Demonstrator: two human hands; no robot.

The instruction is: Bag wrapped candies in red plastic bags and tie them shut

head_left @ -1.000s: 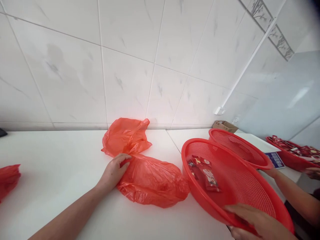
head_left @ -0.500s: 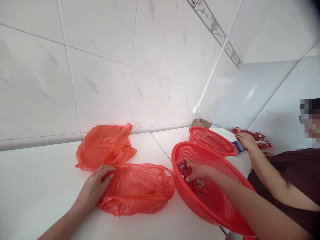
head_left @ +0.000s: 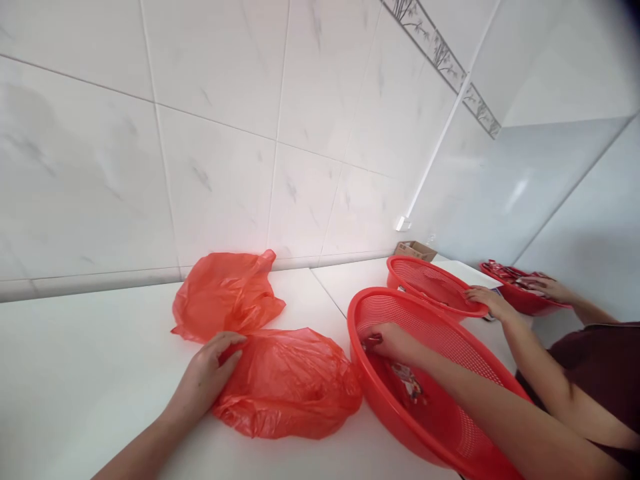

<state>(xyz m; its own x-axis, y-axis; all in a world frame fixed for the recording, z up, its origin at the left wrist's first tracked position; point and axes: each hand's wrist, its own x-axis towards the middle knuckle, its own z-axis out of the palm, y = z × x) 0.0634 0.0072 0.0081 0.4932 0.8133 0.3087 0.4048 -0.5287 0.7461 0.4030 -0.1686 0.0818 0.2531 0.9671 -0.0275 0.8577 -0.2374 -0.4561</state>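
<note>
My left hand (head_left: pixel 207 373) is closed on the near left edge of a thin red plastic bag (head_left: pixel 295 387), which lies on its side on the white table. A second red plastic bag (head_left: pixel 225 293) lies crumpled just behind it. Deep in a large red mesh basket (head_left: pixel 480 360), my right hand (head_left: pixel 393 343) has its fingers curled around a small dark-red wrapped packet (head_left: pixel 373 341); part of the grip is hidden. A few more small shiny packets (head_left: pixel 413 387) rest on the basket floor under my wrist.
Behind the large basket stands a smaller red basket (head_left: pixel 430 283), with a co-worker's hand (head_left: pixel 487 300) at its rim. The co-worker's other hand (head_left: pixel 547 288) reaches into a red container of packets (head_left: pixel 545 305) at far right. A cardboard box (head_left: pixel 415 251) sits by the tiled wall.
My right hand has gone from spread fingers above the packets to closed around one. The view has turned slightly left. The co-worker's hands have moved to the smaller basket and the far container.
</note>
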